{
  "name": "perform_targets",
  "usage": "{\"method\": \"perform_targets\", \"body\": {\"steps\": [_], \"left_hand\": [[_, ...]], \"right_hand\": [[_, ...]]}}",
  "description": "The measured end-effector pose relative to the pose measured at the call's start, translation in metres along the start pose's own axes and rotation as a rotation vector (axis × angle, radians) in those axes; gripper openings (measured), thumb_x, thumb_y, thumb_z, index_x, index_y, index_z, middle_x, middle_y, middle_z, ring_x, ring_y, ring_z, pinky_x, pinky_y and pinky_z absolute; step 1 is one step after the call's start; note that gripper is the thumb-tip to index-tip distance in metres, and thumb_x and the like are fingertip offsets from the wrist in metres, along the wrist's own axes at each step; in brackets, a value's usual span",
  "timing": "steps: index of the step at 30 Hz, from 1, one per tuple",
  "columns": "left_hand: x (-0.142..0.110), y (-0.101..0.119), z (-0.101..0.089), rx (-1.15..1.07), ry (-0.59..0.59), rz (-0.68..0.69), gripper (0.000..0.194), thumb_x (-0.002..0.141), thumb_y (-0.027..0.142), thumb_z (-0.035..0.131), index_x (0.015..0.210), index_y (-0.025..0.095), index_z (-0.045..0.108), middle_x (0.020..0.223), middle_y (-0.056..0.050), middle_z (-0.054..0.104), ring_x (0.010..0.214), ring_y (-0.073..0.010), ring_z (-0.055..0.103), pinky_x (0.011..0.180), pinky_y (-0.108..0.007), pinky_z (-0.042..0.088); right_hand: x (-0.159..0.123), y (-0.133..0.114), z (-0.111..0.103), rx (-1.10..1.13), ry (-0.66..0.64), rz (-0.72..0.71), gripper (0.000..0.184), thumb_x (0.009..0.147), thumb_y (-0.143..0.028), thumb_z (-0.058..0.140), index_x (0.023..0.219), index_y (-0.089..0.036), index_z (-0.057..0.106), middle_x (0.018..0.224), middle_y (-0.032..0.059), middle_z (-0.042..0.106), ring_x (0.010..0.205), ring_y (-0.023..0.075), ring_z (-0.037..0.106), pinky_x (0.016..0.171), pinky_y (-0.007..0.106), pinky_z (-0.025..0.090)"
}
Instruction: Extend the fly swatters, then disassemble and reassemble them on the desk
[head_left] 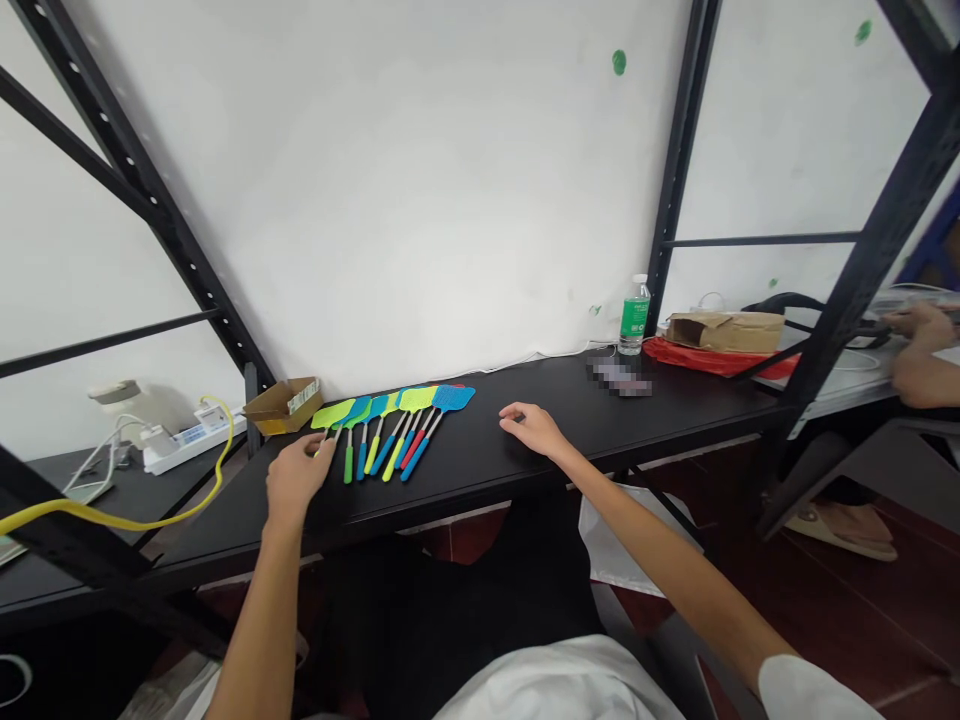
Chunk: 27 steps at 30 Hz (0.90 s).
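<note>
Several fly swatters in blue, green and yellow-green (416, 400) lie fanned in an overlapping row on the black table (480, 450), heads toward the wall and handles toward me. My left hand (296, 478) is at the row's left end, its fingers closed on the handle of the leftmost yellow-green fly swatter (334, 412); the hand hides most of that handle. A blue fly swatter (452, 398) marks the right end. Farther right, my right hand (534, 430) hovers over or rests on the table, holding nothing, its fingers loosely bent and apart from the swatters.
An open cardboard box (283, 405) stands behind my left hand. At the back right are a water bottle (634, 318), a blurred item (619, 377) and a torn carton (724, 332) on red plastic. Black rack posts flank the table. Another person's hand (926, 325) is at far right.
</note>
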<state>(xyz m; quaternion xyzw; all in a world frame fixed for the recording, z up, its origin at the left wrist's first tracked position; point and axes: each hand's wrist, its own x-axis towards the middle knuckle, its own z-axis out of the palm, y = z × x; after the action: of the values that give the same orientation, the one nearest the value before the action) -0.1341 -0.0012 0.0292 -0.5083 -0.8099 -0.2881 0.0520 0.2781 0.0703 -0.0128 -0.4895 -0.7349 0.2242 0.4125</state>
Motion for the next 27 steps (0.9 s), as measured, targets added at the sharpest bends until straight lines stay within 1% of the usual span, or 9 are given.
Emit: {"method": "perform_targets", "body": {"steps": [2, 3, 6, 9, 12, 16, 19, 24, 27], "left_hand": [[0.008, -0.024, -0.001, 0.067, -0.039, -0.094, 0.054, 0.081, 0.053, 0.055, 0.119, 0.018, 0.07, 0.111, -0.013, 0.074, 0.106, -0.0401, 0.065, 0.085, -0.047, 0.051], [0.01, -0.032, 0.001, 0.096, -0.058, -0.107, 0.055, 0.079, 0.053, 0.056, 0.118, 0.017, 0.07, 0.111, -0.014, 0.074, 0.106, -0.0408, 0.065, 0.084, -0.047, 0.051], [0.013, -0.04, 0.009, 0.152, -0.134, -0.103, 0.051, 0.079, 0.051, 0.056, 0.115, 0.018, 0.072, 0.112, -0.016, 0.073, 0.104, -0.0407, 0.066, 0.08, -0.046, 0.053], [0.015, -0.033, 0.017, 0.16, -0.187, -0.063, 0.042, 0.08, 0.046, 0.055, 0.108, 0.021, 0.075, 0.11, -0.013, 0.074, 0.104, -0.0378, 0.067, 0.081, -0.043, 0.053], [0.016, -0.025, 0.02, 0.166, -0.2, -0.027, 0.04, 0.079, 0.041, 0.057, 0.108, 0.021, 0.075, 0.109, -0.012, 0.075, 0.107, -0.0351, 0.066, 0.086, -0.04, 0.052], [0.012, -0.018, 0.019, 0.201, -0.206, -0.065, 0.048, 0.074, 0.046, 0.06, 0.109, 0.018, 0.075, 0.108, -0.019, 0.073, 0.105, -0.0412, 0.066, 0.082, -0.046, 0.052], [0.005, -0.012, 0.014, 0.214, -0.215, -0.109, 0.046, 0.073, 0.047, 0.06, 0.107, 0.02, 0.076, 0.107, -0.02, 0.072, 0.104, -0.0437, 0.065, 0.081, -0.047, 0.052], [-0.002, -0.008, -0.002, 0.162, -0.111, -0.173, 0.045, 0.08, 0.044, 0.052, 0.107, 0.015, 0.073, 0.104, -0.024, 0.07, 0.101, -0.0457, 0.065, 0.078, -0.049, 0.051], [-0.003, 0.003, -0.012, 0.107, -0.015, -0.147, 0.044, 0.083, 0.041, 0.048, 0.111, 0.011, 0.066, 0.101, -0.025, 0.07, 0.099, -0.0438, 0.065, 0.079, -0.048, 0.05]], "right_hand": [[0.0, -0.001, 0.0, -0.001, 0.0, 0.009, 0.02, 0.083, -0.035, 0.063, 0.099, -0.026, 0.072, 0.1, 0.0017, 0.074, 0.086, 0.0212, 0.067, 0.081, 0.034, 0.049], [0.0, -0.002, 0.0, -0.001, 0.0, 0.012, 0.02, 0.083, -0.035, 0.063, 0.098, -0.026, 0.072, 0.1, 0.0017, 0.074, 0.085, 0.0211, 0.067, 0.08, 0.033, 0.049], [-0.001, -0.003, -0.001, 0.001, 0.0, 0.016, 0.02, 0.082, -0.035, 0.063, 0.098, -0.027, 0.073, 0.099, 0.0013, 0.074, 0.085, 0.021, 0.067, 0.079, 0.032, 0.049], [-0.001, -0.003, -0.001, 0.005, 0.001, 0.009, 0.02, 0.082, -0.035, 0.063, 0.098, -0.027, 0.072, 0.1, 0.001, 0.074, 0.086, 0.0211, 0.067, 0.079, 0.032, 0.048], [-0.001, -0.002, -0.001, 0.007, 0.0, 0.009, 0.02, 0.083, -0.035, 0.063, 0.098, -0.027, 0.073, 0.099, 0.001, 0.074, 0.086, 0.021, 0.067, 0.08, 0.032, 0.048], [0.0, 0.0, 0.0, 0.007, 0.0, 0.009, 0.02, 0.082, -0.034, 0.063, 0.098, -0.027, 0.073, 0.099, 0.0012, 0.074, 0.086, 0.0205, 0.067, 0.08, 0.032, 0.048], [0.0, 0.0, 0.0, 0.01, 0.001, 0.007, 0.02, 0.082, -0.034, 0.063, 0.098, -0.026, 0.073, 0.098, 0.0015, 0.074, 0.087, 0.0204, 0.067, 0.08, 0.031, 0.048], [0.001, 0.002, 0.0, 0.017, 0.009, 0.008, 0.02, 0.082, -0.034, 0.064, 0.097, -0.026, 0.074, 0.098, 0.0017, 0.074, 0.084, 0.0199, 0.067, 0.078, 0.031, 0.048], [0.002, 0.003, 0.0, 0.071, 0.013, 0.013, 0.02, 0.081, -0.033, 0.065, 0.096, -0.025, 0.075, 0.096, 0.0026, 0.075, 0.079, 0.0187, 0.067, 0.074, 0.03, 0.049]]}}
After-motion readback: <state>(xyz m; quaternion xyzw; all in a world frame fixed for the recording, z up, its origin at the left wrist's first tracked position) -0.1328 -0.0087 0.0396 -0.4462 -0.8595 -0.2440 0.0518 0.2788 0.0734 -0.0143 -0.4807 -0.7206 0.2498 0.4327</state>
